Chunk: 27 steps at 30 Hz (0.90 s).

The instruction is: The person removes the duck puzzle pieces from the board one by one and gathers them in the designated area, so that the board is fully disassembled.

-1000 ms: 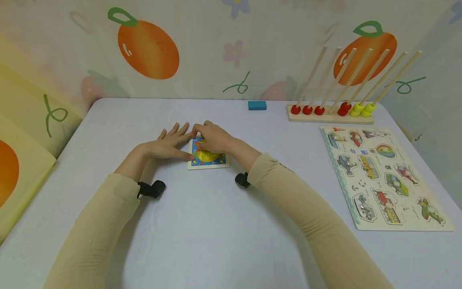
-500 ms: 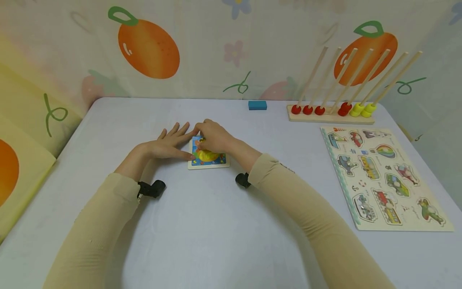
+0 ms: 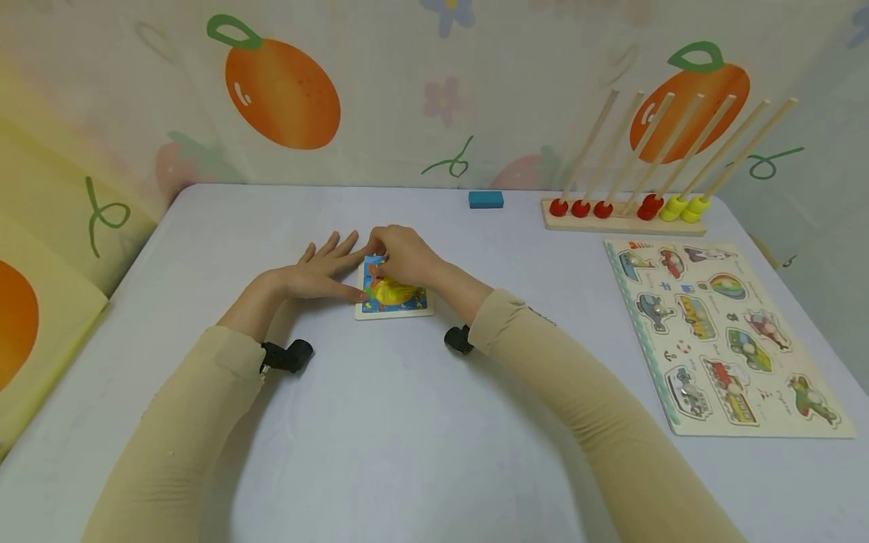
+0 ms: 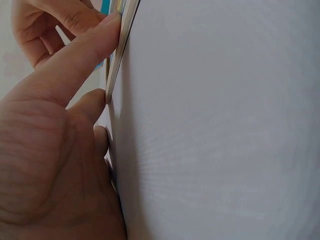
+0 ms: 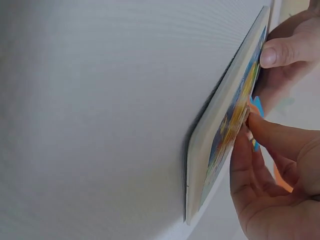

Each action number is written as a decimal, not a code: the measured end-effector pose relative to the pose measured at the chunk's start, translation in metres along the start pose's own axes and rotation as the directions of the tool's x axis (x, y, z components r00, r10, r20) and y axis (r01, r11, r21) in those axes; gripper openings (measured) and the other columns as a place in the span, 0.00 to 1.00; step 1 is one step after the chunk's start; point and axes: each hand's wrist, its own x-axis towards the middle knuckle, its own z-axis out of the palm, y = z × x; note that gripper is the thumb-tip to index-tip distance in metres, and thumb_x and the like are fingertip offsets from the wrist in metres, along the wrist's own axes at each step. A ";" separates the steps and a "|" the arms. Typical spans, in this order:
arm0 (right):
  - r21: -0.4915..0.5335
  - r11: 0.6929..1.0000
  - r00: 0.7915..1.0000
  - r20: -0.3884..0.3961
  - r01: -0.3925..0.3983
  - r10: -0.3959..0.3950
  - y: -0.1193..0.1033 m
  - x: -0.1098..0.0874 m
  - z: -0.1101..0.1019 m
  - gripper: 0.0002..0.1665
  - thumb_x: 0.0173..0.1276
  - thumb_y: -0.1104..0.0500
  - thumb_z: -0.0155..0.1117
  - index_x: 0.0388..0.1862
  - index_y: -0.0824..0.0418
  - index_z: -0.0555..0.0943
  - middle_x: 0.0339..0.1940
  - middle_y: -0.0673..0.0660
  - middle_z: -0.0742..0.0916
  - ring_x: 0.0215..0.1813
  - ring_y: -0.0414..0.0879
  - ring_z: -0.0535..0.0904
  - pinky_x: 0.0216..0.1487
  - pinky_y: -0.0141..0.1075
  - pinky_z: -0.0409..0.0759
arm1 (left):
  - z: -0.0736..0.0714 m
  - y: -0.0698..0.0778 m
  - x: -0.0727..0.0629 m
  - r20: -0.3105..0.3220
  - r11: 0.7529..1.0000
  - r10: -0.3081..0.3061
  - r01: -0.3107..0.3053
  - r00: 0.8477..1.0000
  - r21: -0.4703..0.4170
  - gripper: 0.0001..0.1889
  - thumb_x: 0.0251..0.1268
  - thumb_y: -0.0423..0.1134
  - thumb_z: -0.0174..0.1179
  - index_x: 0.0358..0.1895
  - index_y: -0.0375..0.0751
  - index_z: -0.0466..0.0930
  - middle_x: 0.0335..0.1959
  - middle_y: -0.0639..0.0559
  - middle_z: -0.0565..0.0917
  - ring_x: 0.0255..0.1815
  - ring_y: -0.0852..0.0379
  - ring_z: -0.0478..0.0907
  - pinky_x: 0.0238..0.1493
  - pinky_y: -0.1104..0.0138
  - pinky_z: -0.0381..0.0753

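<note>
A small wooden jigsaw puzzle [image 3: 394, 316] with a yellow duck picture lies on the white table, its pale rim [image 5: 202, 142] showing at the near side. My left hand [image 3: 317, 273] lies spread at its left, with the thumb [image 4: 107, 37] pressing on the puzzle's left edge and the index fingertip by the far left corner. Over the puzzle's upper part, my right hand [image 3: 409, 256] pinches a blue-edged puzzle piece [image 5: 257, 106] between thumb and fingers. The piece stands tilted up from the picture, and the fingers hide much of it.
At the back right stands a wooden bead rack [image 3: 624, 222] with tall pegs and red and yellow beads. A vehicle peg puzzle board [image 3: 692, 347] lies at the right. One blue block [image 3: 486, 200] sits at the table's back edge, before a fruit-patterned curtain [image 3: 380, 90].
The fingers of my right hand have shifted slightly over the upper part of the puzzle. My left hand keeps its place, and the head view has moved a touch.
</note>
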 end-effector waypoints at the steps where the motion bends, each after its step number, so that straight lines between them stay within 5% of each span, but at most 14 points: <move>1: 0.015 1.000 1.000 -0.005 -0.006 0.006 0.000 0.000 0.000 0.13 0.69 0.60 0.65 0.51 0.62 0.80 0.50 0.58 0.84 0.52 0.49 0.78 0.59 0.37 0.79 | 0.000 0.000 0.000 0.000 1.000 0.000 0.000 1.000 0.002 0.50 0.64 0.61 0.59 0.81 0.54 0.38 0.83 0.47 0.27 0.82 0.39 0.17 0.75 0.36 0.17; 13: 0.138 0.990 0.999 -0.034 -0.027 0.033 0.003 -0.001 -0.007 0.09 0.71 0.64 0.62 0.48 0.61 0.81 0.48 0.58 0.87 0.53 0.49 0.80 0.61 0.38 0.78 | 0.000 0.001 0.000 0.006 1.000 0.001 -0.001 1.000 0.011 0.46 0.65 0.59 0.58 0.80 0.49 0.45 0.83 0.46 0.27 0.81 0.39 0.16 0.75 0.36 0.16; 27: 0.177 0.983 0.996 -0.071 -0.047 0.060 0.012 -0.005 -0.031 0.12 0.68 0.61 0.66 0.49 0.61 0.82 0.45 0.57 0.86 0.49 0.48 0.79 0.47 0.32 0.78 | 0.001 0.000 0.002 0.005 1.000 0.002 -0.002 1.000 0.028 0.42 0.64 0.60 0.58 0.79 0.58 0.51 0.83 0.45 0.29 0.81 0.38 0.17 0.74 0.35 0.16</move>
